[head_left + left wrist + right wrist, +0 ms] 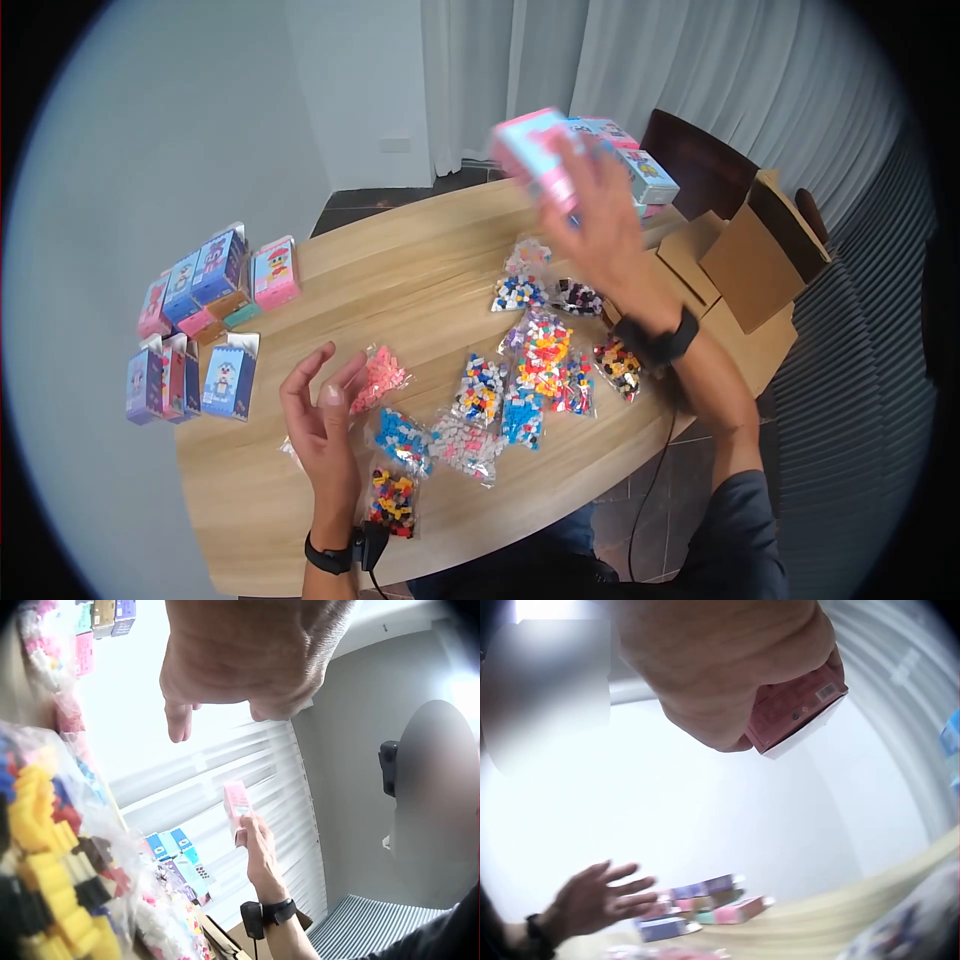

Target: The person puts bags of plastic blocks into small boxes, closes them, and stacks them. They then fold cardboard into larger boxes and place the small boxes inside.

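My right hand (605, 235) grips a small pink and light-blue box (533, 150), held up over the back of the table. In the right wrist view the box's pink side (795, 709) shows under the curled fingers. My left hand (325, 425) hovers palm up over the near left of the table, its fingers relaxed and holding nothing. Beside it lies a clear bag of pink toy bricks (380, 378). Bags of blue bricks (403, 440) and of red, yellow and black bricks (392, 500) lie just right of that wrist.
Several more brick bags (545, 355) cover the middle of the wooden table (400, 260). Small picture boxes (220, 265) stand in a group at the left. Other boxes (648, 178) are stacked at the back right, near an open cardboard carton (755, 265). A cable (655, 485) hangs at the front edge.
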`<action>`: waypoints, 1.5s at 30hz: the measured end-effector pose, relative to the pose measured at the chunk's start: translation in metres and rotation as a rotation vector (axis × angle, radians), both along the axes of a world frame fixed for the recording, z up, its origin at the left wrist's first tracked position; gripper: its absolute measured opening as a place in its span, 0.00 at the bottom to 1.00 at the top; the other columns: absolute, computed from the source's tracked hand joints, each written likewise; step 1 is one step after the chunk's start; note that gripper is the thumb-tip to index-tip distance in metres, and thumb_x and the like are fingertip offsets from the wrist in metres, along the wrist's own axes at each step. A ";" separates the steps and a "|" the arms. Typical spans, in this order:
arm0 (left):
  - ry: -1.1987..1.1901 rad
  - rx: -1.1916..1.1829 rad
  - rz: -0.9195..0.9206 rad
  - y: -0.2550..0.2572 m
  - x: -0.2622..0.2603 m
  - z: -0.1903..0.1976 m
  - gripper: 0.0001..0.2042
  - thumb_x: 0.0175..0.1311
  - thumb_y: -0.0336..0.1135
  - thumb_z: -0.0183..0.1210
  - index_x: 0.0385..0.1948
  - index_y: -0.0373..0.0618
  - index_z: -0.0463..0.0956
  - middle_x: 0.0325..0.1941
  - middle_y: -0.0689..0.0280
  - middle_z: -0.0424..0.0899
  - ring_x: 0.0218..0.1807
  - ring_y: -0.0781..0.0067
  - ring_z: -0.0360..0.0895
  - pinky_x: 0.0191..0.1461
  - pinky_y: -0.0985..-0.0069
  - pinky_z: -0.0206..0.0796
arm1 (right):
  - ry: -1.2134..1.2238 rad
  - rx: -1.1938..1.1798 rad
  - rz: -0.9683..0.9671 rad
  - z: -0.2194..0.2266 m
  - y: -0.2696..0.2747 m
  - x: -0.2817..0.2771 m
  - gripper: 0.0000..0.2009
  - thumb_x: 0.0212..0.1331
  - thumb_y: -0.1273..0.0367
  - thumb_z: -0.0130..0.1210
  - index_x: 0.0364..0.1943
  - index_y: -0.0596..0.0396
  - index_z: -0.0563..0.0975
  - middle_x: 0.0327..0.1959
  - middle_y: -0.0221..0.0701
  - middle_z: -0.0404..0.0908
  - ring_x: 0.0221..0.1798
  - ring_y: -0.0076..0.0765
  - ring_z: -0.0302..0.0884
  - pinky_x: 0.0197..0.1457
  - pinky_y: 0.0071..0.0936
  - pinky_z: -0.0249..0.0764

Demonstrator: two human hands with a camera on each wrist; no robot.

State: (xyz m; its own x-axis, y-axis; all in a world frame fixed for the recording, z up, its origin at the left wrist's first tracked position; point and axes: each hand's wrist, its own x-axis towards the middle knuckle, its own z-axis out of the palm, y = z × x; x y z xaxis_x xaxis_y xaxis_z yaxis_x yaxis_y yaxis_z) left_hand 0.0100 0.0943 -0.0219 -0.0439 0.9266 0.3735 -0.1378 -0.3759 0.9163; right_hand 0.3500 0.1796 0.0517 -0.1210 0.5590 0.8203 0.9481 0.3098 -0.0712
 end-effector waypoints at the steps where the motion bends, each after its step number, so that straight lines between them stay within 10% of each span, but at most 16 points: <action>1: -0.003 0.001 -0.001 -0.002 0.000 0.001 0.23 0.80 0.42 0.52 0.68 0.39 0.62 0.71 0.51 0.68 0.66 0.49 0.78 0.69 0.57 0.73 | -0.038 0.042 -0.116 0.001 0.014 0.028 0.34 0.60 0.59 0.61 0.71 0.58 0.68 0.69 0.61 0.67 0.68 0.71 0.67 0.72 0.57 0.65; 11: 0.031 -0.008 -0.014 0.003 -0.001 -0.007 0.14 0.78 0.35 0.56 0.58 0.39 0.72 0.71 0.53 0.70 0.61 0.57 0.82 0.65 0.62 0.76 | -0.254 -0.234 -0.458 -0.037 0.040 0.126 0.27 0.64 0.55 0.56 0.62 0.58 0.76 0.67 0.50 0.72 0.64 0.60 0.71 0.65 0.55 0.68; 19: 0.171 0.057 -0.013 0.005 -0.008 -0.007 0.12 0.77 0.32 0.56 0.57 0.40 0.74 0.70 0.54 0.71 0.65 0.60 0.78 0.65 0.64 0.76 | -0.412 0.027 -0.506 -0.054 0.068 0.136 0.20 0.66 0.57 0.60 0.55 0.55 0.79 0.65 0.47 0.74 0.67 0.53 0.72 0.64 0.53 0.68; 22: 0.417 0.074 0.118 0.006 -0.033 0.016 0.14 0.74 0.26 0.57 0.58 0.35 0.73 0.66 0.50 0.72 0.64 0.56 0.78 0.63 0.65 0.75 | -0.530 0.134 -0.477 -0.047 0.073 0.138 0.23 0.68 0.54 0.59 0.58 0.55 0.77 0.62 0.47 0.77 0.62 0.54 0.76 0.61 0.51 0.73; 27: 1.387 0.328 0.766 0.035 -0.119 0.032 0.31 0.65 0.50 0.67 0.62 0.36 0.74 0.58 0.46 0.79 0.58 0.40 0.77 0.61 0.54 0.71 | -0.134 -0.067 -0.147 -0.019 0.027 0.081 0.24 0.73 0.59 0.55 0.68 0.57 0.73 0.72 0.51 0.70 0.72 0.61 0.69 0.73 0.50 0.65; 31: 1.578 -0.087 0.679 0.070 -0.169 0.009 0.41 0.57 0.60 0.70 0.66 0.38 0.73 0.62 0.39 0.77 0.61 0.39 0.77 0.64 0.52 0.70 | -0.145 -0.235 0.083 0.011 -0.054 -0.018 0.23 0.69 0.64 0.60 0.65 0.58 0.76 0.73 0.49 0.70 0.73 0.60 0.68 0.75 0.49 0.63; 35: 1.425 -0.357 0.415 0.093 -0.191 -0.012 0.43 0.56 0.59 0.70 0.68 0.36 0.69 0.53 0.40 0.80 0.59 0.39 0.78 0.59 0.51 0.73 | -0.192 -0.347 0.273 0.009 -0.087 -0.051 0.26 0.65 0.65 0.64 0.66 0.58 0.75 0.73 0.48 0.70 0.72 0.58 0.70 0.72 0.50 0.67; 45: 0.870 0.585 0.586 0.021 -0.014 0.021 0.54 0.45 0.33 0.79 0.77 0.41 0.54 0.73 0.43 0.59 0.73 0.41 0.60 0.70 0.51 0.62 | 0.879 -0.860 0.666 -0.016 -0.062 -0.155 0.44 0.67 0.62 0.66 0.80 0.56 0.50 0.76 0.53 0.61 0.69 0.49 0.73 0.57 0.33 0.81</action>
State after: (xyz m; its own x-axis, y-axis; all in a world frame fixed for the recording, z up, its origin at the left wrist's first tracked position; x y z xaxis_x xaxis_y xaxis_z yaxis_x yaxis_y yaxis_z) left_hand -0.0042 0.1151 -0.0008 0.0740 0.5304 0.8445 0.7735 -0.5650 0.2870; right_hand 0.1949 0.1178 0.0357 -0.1913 0.9612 0.1988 0.1878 0.2346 -0.9538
